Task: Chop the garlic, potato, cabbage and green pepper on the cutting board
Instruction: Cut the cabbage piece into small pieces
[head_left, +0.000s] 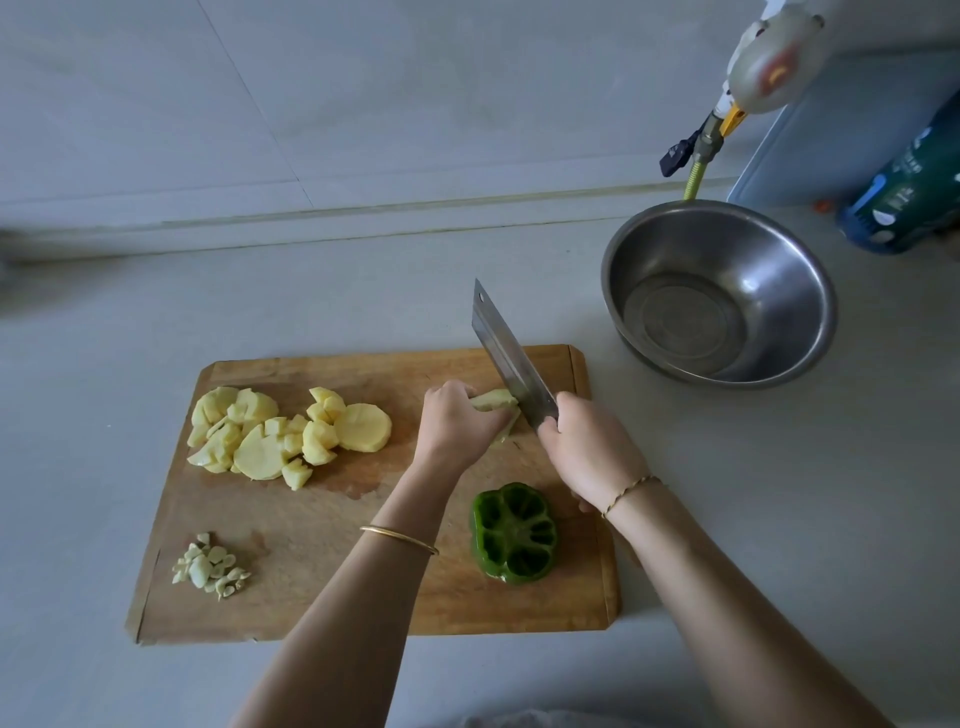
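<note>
Cabbage (497, 401), by my reckoning, is getting chopped at the far right of the cutting board (363, 597). I am watching the left hand (457, 423) curling over the pale piece, pinning it, while the right hand (589, 449) is gripping the cleaver (506, 353). I am advising tucked fingertips and thin, even strokes. Potato (285, 431) and garlic (210, 566) are lying cut at left, and the green pepper (514, 532) is waiting nearer the front edge.

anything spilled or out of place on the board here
Nothing stands out. The potato pieces, garlic and green pepper all lie on the cutting board; only a small darker patch marks its middle.
</note>
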